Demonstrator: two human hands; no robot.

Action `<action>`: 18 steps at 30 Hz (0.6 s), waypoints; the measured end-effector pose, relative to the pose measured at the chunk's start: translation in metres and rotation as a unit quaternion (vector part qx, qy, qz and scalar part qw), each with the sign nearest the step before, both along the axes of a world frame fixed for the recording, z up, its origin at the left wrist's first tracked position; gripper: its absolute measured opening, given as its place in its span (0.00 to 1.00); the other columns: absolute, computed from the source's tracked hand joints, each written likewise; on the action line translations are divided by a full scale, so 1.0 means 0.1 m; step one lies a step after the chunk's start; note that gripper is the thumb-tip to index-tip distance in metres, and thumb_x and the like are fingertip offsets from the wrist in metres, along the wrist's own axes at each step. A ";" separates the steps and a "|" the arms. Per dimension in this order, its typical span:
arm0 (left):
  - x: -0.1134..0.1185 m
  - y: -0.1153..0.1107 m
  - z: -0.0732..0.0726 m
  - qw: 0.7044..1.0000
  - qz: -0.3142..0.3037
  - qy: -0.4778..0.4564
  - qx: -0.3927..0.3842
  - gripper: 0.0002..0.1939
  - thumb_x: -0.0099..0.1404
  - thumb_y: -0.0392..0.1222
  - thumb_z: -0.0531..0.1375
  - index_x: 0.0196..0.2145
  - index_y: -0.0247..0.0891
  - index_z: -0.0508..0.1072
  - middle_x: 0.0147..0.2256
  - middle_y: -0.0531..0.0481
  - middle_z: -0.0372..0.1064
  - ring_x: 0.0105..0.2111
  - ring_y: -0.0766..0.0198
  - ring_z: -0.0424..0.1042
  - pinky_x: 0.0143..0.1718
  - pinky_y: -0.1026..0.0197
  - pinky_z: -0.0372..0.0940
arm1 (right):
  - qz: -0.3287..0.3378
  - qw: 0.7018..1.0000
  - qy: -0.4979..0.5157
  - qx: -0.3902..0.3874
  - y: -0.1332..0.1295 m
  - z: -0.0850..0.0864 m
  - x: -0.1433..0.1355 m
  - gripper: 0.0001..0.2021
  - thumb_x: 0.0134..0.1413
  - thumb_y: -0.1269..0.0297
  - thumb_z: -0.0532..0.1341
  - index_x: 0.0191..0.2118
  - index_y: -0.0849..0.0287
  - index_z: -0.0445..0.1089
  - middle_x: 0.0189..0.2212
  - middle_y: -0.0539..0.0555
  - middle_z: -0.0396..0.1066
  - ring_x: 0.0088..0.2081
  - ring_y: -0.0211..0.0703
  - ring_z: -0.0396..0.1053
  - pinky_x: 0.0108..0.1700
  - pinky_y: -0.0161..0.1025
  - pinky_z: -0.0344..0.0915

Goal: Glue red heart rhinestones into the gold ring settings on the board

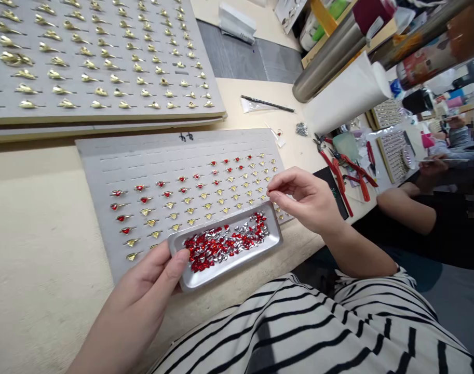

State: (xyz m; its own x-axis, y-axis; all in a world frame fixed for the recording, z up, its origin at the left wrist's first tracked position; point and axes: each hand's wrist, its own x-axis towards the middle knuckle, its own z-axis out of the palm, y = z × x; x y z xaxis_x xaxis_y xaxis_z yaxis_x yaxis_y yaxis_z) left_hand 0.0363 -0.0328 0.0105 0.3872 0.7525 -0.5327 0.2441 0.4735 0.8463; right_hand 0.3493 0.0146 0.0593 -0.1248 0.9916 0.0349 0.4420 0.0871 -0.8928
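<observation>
My left hand (143,296) grips the near left end of a silver metal tray (209,279), its thumb over the rim. Red and silver heart-like or triangular stones (225,241) lie loose in the tray. My right hand (305,200) hovers just beyond the tray's right end, thumb and forefinger pinched on a small red stone (270,191). Behind and partly under the tray lies a grey foam board (98,158) with rows of gold rings. Some rings, mostly in the upper and left rows, hold red stones (139,187); the others show bare gold faces (169,205).
A larger foam board (104,115) full of gold rings fills the upper left. A black pen (267,103), red-handled pliers (340,184), a black pad (330,184) and a metal cylinder (330,57) are at the right. Another person's arm (406,208) shows far right.
</observation>
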 end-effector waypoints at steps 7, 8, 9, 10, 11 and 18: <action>0.04 0.02 0.05 0.991 0.045 -0.044 -0.118 0.18 0.72 0.61 0.59 0.54 0.54 0.75 0.62 0.58 0.72 0.65 0.51 0.65 0.66 0.55 0.65 | -0.015 1.000 0.001 -0.022 -0.01 0.00 0.00 0.07 0.60 0.67 0.69 0.45 0.56 0.77 0.39 0.49 0.79 0.39 0.34 0.78 0.46 0.35 0.78; 0.04 0.02 0.05 0.990 0.046 -0.048 -0.125 0.18 0.72 0.61 0.59 0.54 0.55 0.74 0.63 0.58 0.71 0.65 0.51 0.65 0.65 0.56 0.66 | -0.014 1.000 0.000 -0.018 -0.01 0.00 0.00 0.07 0.61 0.68 0.69 0.45 0.56 0.77 0.39 0.49 0.79 0.39 0.34 0.77 0.46 0.34 0.78; 0.04 0.01 0.05 0.989 0.048 -0.051 -0.130 0.19 0.72 0.61 0.58 0.55 0.56 0.74 0.63 0.59 0.71 0.65 0.51 0.65 0.64 0.56 0.66 | -0.013 1.000 0.000 -0.014 -0.01 0.00 0.00 0.08 0.61 0.69 0.69 0.45 0.55 0.77 0.39 0.49 0.79 0.39 0.33 0.77 0.46 0.33 0.78; 0.04 0.01 0.04 0.989 0.048 -0.052 -0.133 0.19 0.72 0.62 0.58 0.55 0.55 0.73 0.63 0.59 0.71 0.65 0.51 0.65 0.64 0.56 0.67 | -0.013 1.000 -0.001 -0.010 -0.01 -0.01 0.00 0.08 0.61 0.69 0.69 0.45 0.55 0.77 0.39 0.48 0.79 0.39 0.33 0.77 0.46 0.33 0.77; 0.04 0.01 0.04 0.989 0.046 -0.053 -0.134 0.19 0.72 0.62 0.58 0.55 0.55 0.73 0.63 0.58 0.71 0.65 0.51 0.65 0.64 0.55 0.67 | -0.013 1.000 -0.003 -0.006 -0.01 -0.01 0.00 0.08 0.61 0.69 0.69 0.46 0.55 0.77 0.39 0.48 0.79 0.40 0.33 0.78 0.46 0.33 0.78; 0.03 0.00 0.04 0.989 0.044 -0.056 -0.130 0.20 0.73 0.61 0.58 0.56 0.53 0.73 0.65 0.56 0.69 0.66 0.51 0.65 0.67 0.52 0.65 | -0.019 0.995 -0.081 0.055 -0.02 -0.02 -0.02 0.07 0.62 0.70 0.68 0.45 0.54 0.77 0.39 0.48 0.80 0.39 0.35 0.78 0.44 0.35 0.79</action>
State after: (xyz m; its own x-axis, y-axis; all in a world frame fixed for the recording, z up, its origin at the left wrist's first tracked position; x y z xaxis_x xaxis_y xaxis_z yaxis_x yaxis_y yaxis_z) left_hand 0.0393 -0.0328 0.0142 0.3939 0.6288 -0.6704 0.1048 0.6939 0.7124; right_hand 0.3470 0.0127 0.0569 -0.1005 0.9870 0.1258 0.5839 0.1609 -0.7957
